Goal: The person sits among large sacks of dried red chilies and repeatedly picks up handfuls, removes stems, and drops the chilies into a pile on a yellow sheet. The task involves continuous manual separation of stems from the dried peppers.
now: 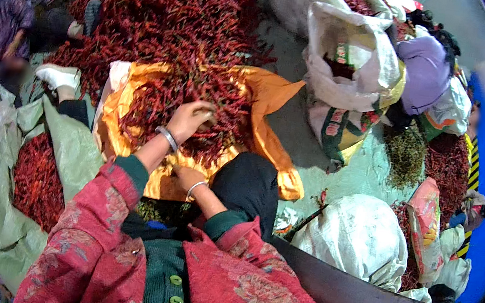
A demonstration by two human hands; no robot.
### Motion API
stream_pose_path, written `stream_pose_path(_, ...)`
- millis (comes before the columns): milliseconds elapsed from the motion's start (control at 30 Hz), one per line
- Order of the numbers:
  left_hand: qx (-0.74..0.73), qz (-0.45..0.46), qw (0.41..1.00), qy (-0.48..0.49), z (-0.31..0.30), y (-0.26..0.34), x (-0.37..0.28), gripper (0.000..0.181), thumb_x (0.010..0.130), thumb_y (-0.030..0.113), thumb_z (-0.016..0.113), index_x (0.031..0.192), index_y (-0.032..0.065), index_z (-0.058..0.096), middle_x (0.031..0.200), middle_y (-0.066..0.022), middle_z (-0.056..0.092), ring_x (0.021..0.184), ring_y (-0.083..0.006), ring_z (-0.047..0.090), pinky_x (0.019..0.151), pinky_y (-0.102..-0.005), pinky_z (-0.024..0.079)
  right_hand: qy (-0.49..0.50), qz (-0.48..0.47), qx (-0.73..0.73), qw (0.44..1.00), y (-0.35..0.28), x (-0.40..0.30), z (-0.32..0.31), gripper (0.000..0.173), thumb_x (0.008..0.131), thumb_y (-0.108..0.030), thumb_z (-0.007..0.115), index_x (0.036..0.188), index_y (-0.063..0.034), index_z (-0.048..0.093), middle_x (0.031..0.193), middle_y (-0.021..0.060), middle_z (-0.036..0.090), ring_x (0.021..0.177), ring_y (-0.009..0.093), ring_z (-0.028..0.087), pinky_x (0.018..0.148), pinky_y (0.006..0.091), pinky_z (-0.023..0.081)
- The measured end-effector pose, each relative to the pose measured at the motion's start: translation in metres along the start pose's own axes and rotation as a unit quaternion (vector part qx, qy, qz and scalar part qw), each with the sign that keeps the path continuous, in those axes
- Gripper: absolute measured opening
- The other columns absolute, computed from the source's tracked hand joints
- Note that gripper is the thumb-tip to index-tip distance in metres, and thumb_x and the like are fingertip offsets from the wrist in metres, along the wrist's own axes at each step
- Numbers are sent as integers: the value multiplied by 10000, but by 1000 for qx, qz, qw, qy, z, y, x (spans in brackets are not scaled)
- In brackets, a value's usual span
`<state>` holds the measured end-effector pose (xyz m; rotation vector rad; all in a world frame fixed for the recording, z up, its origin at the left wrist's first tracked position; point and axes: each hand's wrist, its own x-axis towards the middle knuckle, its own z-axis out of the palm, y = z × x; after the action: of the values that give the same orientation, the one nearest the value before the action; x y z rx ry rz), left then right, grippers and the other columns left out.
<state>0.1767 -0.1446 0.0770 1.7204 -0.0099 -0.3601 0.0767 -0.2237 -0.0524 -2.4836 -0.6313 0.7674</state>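
Note:
Dried red chillies [155, 107] with stems lie heaped on an orange cloth or sack [269, 127] in front of me. Over the middle of this heap is my left hand [192, 119], its fingers curled and blurred; whether a chilli is between them cannot be made out. My right hand [189, 180] is lower, by the near edge of the orange cloth, with its fingertips hard to see. Both wrists wear bangles. Just below the cloth, between my legs, lies a pile of greenish stems [162, 211].
A large chilli mound [165, 6] rises beyond the cloth. On the left, a pale green sack [70, 150] holds more chillies. An open white sack [349, 83] and a full white sack [351, 236] stand on the right. Several people sit around, including one in purple [423, 74].

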Motion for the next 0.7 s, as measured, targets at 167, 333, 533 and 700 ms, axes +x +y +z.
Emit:
stream_pose_path(167,304,56,950,46,-45,-129,-112,287,846,147,561,1115,49,582,1100,-163,606,1026,-291,574,907,-375,442,0,-56,-115,992,15,12,47,281,803,-176,537,1057,-58,558,943,204,634,855,359,628,773,451,497)
stream_pose_path(333,481,78,873,29,-50,-180,-198,336,786,140,620,1118,108,583,1167,-116,527,1136,-303,444,954,-430,348,-73,-42,-115,990,-22,-13,16,403,774,-257,634,1126,-112,502,1058,193,542,952,373,583,783,456,488)
stream_pose_path(533,450,12,893,20,-65,-178,-190,220,772,140,615,988,106,634,1012,-84,552,1013,-274,491,850,-409,377,98,-64,-1,993,-25,25,-24,205,796,-208,607,970,-109,649,902,196,638,843,376,613,722,453,497)
stream_pose_path(700,454,25,890,36,-66,-182,-189,196,768,172,602,954,119,638,936,-79,565,951,-280,508,820,-406,396,236,41,-9,971,-80,99,-75,426,855,-411,585,1059,-40,535,829,212,647,822,377,633,649,457,498)
